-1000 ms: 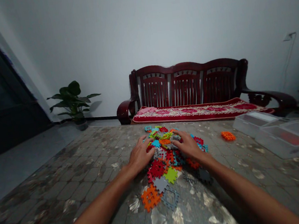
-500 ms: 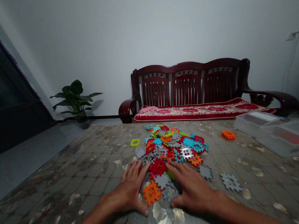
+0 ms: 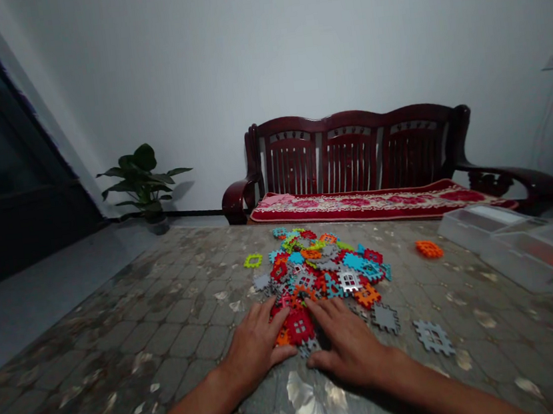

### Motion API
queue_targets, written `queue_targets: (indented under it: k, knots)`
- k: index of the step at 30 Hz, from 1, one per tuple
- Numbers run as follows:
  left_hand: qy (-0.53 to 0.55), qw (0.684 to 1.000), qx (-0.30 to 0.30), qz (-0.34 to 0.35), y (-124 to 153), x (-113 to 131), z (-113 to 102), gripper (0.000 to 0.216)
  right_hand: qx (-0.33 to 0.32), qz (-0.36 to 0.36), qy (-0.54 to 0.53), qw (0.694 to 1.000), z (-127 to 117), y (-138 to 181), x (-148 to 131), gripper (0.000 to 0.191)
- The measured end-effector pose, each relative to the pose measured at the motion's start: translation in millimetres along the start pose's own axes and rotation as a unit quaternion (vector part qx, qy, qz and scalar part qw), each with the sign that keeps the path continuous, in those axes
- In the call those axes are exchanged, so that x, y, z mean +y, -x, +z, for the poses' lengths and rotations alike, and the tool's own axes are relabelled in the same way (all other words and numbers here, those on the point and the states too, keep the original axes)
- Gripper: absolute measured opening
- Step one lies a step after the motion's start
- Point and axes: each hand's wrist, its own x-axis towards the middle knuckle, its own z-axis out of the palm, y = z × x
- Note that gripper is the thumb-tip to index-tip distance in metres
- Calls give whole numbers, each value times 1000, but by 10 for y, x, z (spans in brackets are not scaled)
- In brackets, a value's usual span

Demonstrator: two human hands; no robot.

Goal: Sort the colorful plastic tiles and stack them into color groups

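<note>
A heap of toothed plastic building tiles (image 3: 314,266) in red, orange, blue, green and grey lies on the patterned tablecloth. My left hand (image 3: 258,340) rests against its near left side, fingers stretched forward and thumb apart. Opposite it, my right hand (image 3: 346,339) touches the near right side, also with fingers extended and thumb out. Between both hands lies a red window tile (image 3: 299,326), with an orange tile (image 3: 283,336) partly showing by my left hand. A grey tile (image 3: 308,347) sticks out at the near edge. Neither hand grips a tile.
Loose grey tiles, one solid (image 3: 385,318) and one with a window (image 3: 434,337), lie right of the heap. A lime frame tile (image 3: 253,261) sits left and orange tiles (image 3: 429,249) lie right. Clear plastic boxes (image 3: 510,265) stand far right; a wooden bench (image 3: 350,151) is behind.
My hands have moved closer together, the left one rightward. The near tiles are bunched more tightly, and the red window tile now covers where the orange and grey tiles lay exposed.
</note>
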Motion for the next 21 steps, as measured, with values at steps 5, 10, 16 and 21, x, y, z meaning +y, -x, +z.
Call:
queue_targets:
  k: [5, 10, 16, 21]
  knots:
    - [37, 999, 27, -17, -51, 97, -58, 48, 19, 21, -45, 999, 47, -59, -24, 87]
    - [148, 986, 52, -49, -117, 230, -120, 15, 98, 5, -124, 987, 258, -168, 61, 74]
    - [223, 970, 80, -58, -350, 274, -142, 9, 210, -44, -223, 951, 310, -382, 223, 64]
    - [288, 949, 106, -73, -804, 270, -194, 22, 253, -5, -236, 938, 22, -684, 400, 61]
